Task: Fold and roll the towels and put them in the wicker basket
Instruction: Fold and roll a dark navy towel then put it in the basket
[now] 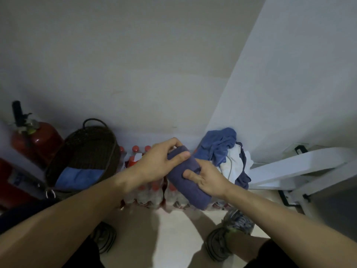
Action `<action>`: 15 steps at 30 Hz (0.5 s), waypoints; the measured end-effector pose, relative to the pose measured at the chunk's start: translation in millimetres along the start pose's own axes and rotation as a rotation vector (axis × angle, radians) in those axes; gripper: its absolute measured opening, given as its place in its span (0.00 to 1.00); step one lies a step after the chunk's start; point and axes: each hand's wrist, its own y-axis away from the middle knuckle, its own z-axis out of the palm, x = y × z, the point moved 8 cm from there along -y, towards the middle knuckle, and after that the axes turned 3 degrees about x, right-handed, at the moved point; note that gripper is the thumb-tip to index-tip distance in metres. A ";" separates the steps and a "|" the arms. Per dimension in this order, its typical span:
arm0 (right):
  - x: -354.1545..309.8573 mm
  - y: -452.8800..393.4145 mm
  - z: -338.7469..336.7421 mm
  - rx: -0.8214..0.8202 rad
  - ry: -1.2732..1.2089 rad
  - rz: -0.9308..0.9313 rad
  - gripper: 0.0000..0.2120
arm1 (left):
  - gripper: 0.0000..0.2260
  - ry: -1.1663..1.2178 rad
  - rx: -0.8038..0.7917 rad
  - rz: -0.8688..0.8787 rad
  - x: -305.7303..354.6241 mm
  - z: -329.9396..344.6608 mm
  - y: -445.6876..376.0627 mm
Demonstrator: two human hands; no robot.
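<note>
Head view: a dark purple towel (186, 177), already rolled into a tight cylinder, is being held in the air in front of the body, above the packs of red-capped bottles (143, 190) standing on the floor. One light blue towel (80, 176) is lying folded inside the wicker basket (85, 146), which is seen tilted against the wall at left, beside a red fire extinguisher (36, 140). A loose heap of unfolded towels (226, 153), blue, white and dark, is lying in the corner at right, next to a white frame (301, 167).

Progress, as judged: one towel is in the basket, a second is rolled but not yet placed, and the heap is waiting to be worked through, so most of the task is judged to be left.

The far end of the roll is being gripped by the left hand (164, 161), fingers curled over the top, thumb laid across the near face. The middle of the roll is being held by the right hand (205, 177), fingers wrapped round it from the right. The roll is well apart from the basket, to its right.
</note>
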 end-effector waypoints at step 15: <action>-45.9 -184.3 128.6 -0.251 0.090 0.037 0.15 | 0.10 -0.284 0.197 -0.214 -166.7 -191.4 3.4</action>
